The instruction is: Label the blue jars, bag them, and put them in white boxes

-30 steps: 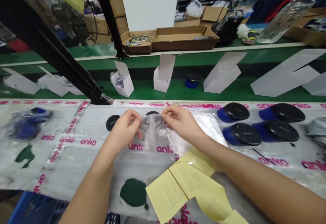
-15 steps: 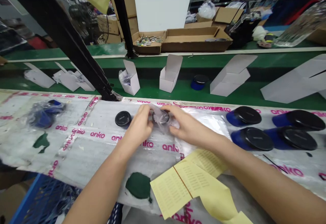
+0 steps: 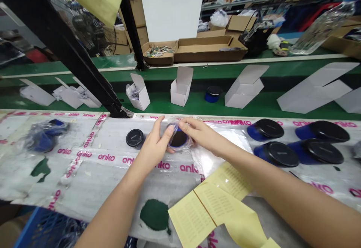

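A blue round item with a dark face (image 3: 178, 138), wrapped in clear plastic, is between my two hands over the table. My left hand (image 3: 155, 142) holds its left side, thumb on the upper edge. My right hand (image 3: 199, 132) grips its upper right side, fingers bent over the plastic. Left of them stands a blue jar-like item with a black top (image 3: 135, 138). Under my right forearm lies a stack of clear plastic bags (image 3: 208, 159). Several blue items with black lids (image 3: 265, 129) stand at the right.
Open white boxes (image 3: 180, 92) and a blue item (image 3: 213, 94) stand on the green conveyor (image 3: 162, 105). A black post (image 3: 81, 60) rises at the left. Plastic-wrapped blue items (image 3: 45, 137) lie far left. Yellow printed sheets (image 3: 194, 218) lie at the front.
The wrapped item has been tipped so its dark face shows towards me. My left thumb has come onto its edge. The camera view has shifted slightly.
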`<act>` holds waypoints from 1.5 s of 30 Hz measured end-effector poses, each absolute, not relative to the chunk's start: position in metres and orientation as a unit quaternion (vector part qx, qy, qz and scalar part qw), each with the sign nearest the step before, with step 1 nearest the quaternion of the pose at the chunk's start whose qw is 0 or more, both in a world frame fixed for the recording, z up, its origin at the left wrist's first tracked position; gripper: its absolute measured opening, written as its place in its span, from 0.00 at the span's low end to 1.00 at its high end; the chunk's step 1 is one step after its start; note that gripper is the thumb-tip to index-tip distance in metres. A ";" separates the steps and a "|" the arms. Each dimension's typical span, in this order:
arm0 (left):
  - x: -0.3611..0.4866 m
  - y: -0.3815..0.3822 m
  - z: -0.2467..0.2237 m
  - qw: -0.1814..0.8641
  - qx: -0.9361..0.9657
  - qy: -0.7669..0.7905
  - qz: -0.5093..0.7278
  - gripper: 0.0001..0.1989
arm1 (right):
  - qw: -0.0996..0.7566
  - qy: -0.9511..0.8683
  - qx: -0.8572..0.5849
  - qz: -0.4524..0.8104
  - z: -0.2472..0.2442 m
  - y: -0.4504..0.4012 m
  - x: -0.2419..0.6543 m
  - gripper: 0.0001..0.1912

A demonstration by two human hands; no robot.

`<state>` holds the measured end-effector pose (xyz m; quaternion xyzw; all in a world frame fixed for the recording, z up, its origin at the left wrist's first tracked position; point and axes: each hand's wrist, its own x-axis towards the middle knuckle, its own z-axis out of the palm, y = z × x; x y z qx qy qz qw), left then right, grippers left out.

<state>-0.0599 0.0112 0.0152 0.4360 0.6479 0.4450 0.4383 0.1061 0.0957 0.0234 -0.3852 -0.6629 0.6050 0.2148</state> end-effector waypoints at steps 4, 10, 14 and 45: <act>-0.061 0.013 0.015 0.447 0.466 0.630 0.433 0.25 | 0.210 -0.702 -0.346 0.586 0.021 0.096 0.101 0.20; -0.062 0.011 0.018 0.325 0.498 0.650 0.474 0.15 | 0.217 -0.762 -0.349 0.501 0.033 0.099 0.107 0.15; -0.058 0.008 0.024 0.324 0.498 0.627 0.503 0.15 | 0.198 -0.834 -0.342 0.386 0.039 0.096 0.105 0.31; -0.142 -0.001 0.030 0.226 0.589 0.762 0.145 0.34 | 0.187 -0.907 -0.346 -0.151 0.010 0.206 0.025 0.22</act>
